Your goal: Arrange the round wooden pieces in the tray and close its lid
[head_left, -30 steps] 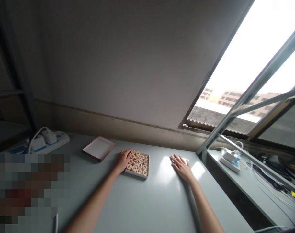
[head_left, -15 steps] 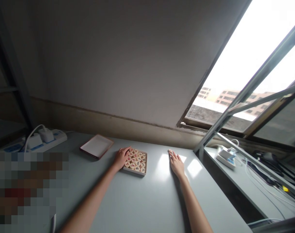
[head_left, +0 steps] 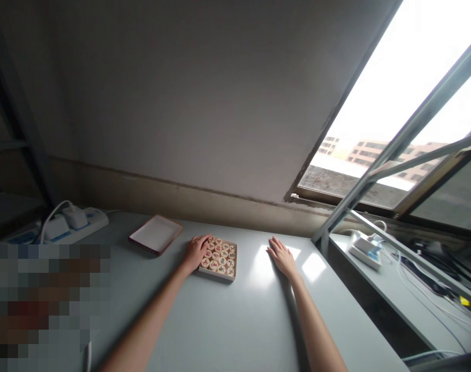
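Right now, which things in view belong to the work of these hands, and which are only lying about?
Likely part of the work:
Box, left hand at its side
Round pieces inside
Red-edged tray, perhaps the lid
Table, under the right hand

Just lying about:
Left power strip, with plugs
Right power strip

Daylight from the blown-out window (head_left: pixel 432 88) glares on the tabletop (head_left: pixel 215 320); the wall (head_left: pixel 181 93) stays dim.

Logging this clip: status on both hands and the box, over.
Left hand at left side of box; right hand palm-down over table, underside hidden. Box open, round pieces inside. Shallow tray left of left hand.
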Tool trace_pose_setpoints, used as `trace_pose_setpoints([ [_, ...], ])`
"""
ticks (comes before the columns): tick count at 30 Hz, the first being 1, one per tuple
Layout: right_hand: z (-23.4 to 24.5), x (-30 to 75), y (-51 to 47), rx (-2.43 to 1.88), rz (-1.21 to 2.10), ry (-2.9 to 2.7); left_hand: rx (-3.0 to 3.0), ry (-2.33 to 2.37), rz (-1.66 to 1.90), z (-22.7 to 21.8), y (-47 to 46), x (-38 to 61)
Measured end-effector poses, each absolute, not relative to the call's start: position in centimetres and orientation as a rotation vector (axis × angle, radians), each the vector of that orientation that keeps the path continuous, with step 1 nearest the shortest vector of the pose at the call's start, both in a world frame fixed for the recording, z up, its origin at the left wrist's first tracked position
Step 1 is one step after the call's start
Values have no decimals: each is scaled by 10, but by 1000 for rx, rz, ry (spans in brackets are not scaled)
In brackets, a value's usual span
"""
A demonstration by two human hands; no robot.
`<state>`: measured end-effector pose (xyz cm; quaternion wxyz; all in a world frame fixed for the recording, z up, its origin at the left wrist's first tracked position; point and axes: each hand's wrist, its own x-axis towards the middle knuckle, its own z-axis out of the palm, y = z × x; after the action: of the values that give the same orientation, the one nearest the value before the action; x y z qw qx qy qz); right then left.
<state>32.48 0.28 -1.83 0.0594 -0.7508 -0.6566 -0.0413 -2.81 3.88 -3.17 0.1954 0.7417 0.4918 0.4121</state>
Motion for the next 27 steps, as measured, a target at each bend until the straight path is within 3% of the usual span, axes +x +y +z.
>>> trace_pose_setpoints([
  [10, -11, 294, -24, -2430, -254, -1709, 2053, 1403, 1110, -22, 33, -28],
  [13, 11, 254, -23, -2138, -435, -1799, 2058, 1409, 1093, -20, 32, -28],
  [18, 43, 175, -8, -1471, -245, -2446, 2076, 1405, 1128, -25, 34, -28],
  [27, 39, 145, 17, -1460, -178, -2476, 2084, 1346, 1171, -32, 39, -29],
])
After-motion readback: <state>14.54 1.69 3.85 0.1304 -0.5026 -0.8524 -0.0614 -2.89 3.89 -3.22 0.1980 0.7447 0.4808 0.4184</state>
